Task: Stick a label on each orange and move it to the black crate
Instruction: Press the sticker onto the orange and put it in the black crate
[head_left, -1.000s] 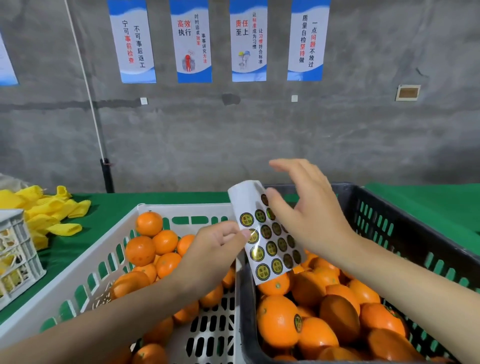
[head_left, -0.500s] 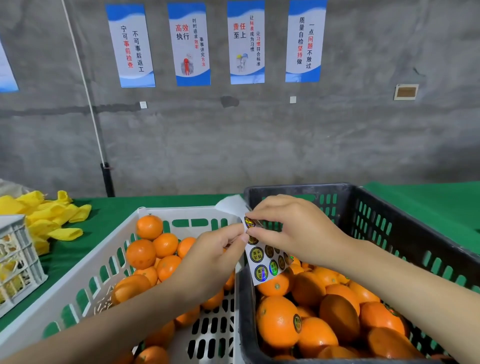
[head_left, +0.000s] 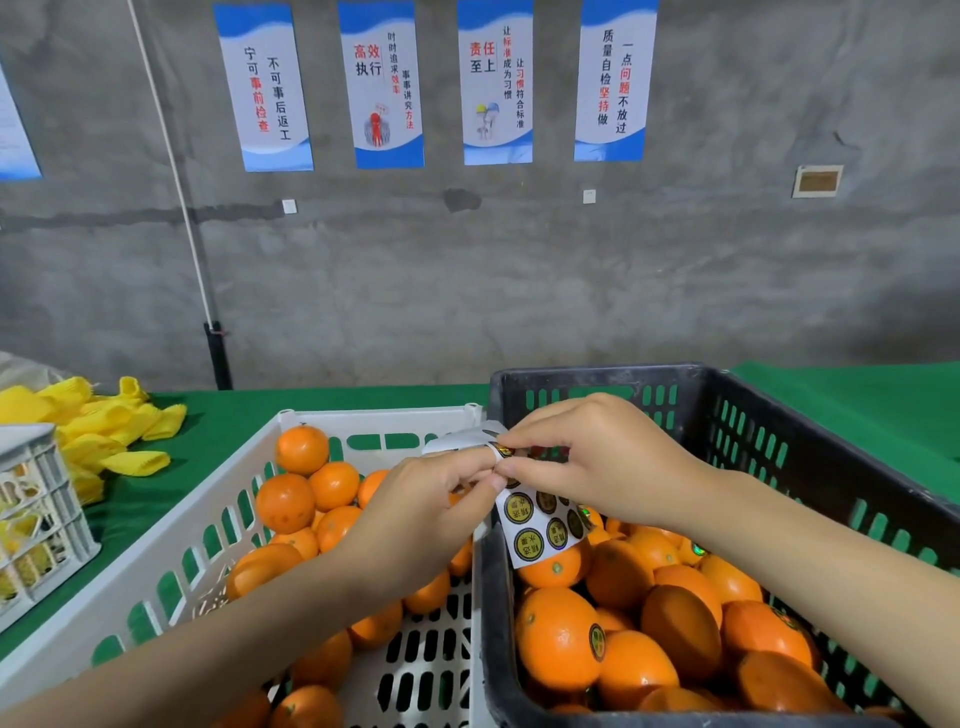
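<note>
My left hand (head_left: 415, 512) pinches a white sheet of round gold-and-black labels (head_left: 540, 525) over the seam between the two crates. My right hand (head_left: 597, 457) pinches a label at the sheet's top edge, fingertips meeting those of the left hand. The sheet's upper part curls back behind my fingers. The white crate (head_left: 171, 540) on the left holds several unlabelled oranges (head_left: 285, 501). The black crate (head_left: 779, 447) on the right holds several oranges, one with a label (head_left: 558, 636) showing on its side.
Both crates stand on a green table (head_left: 223, 415) against a grey wall with posters. Yellow foam fruit nets (head_left: 98, 431) lie at the far left, behind a small white basket (head_left: 36, 519). A black post (head_left: 218, 358) stands behind the table.
My right hand came down from open above the sheet and closed its fingertips on a label at the top edge. The sheet bent over and dropped lower between my hands.
</note>
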